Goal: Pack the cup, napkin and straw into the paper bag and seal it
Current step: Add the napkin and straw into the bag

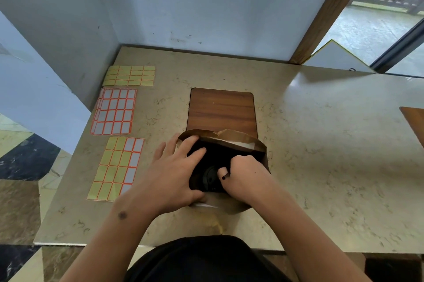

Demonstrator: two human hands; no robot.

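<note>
**Paper bag open under both my hands**

Paper bag (243, 142) stands open on the counter (321, 135), just in front of me, its mouth facing up. My right hand (245, 176) is curled inside the mouth, fingers closed around a black straw (225, 176) whose end pokes out by my thumb. My left hand (176, 171) lies with straight fingers spread over the bag's left rim, thumb against the near edge. Down in the dark interior I can make out the round black lid of the cup (210, 178), between my two hands. A strip of white shows against the bag's far wall; I cannot tell whether it is the napkin. Behind the bag lies a wooden board (221, 109). To my left, three sticker sheets (115, 111) lie in a column.
</note>
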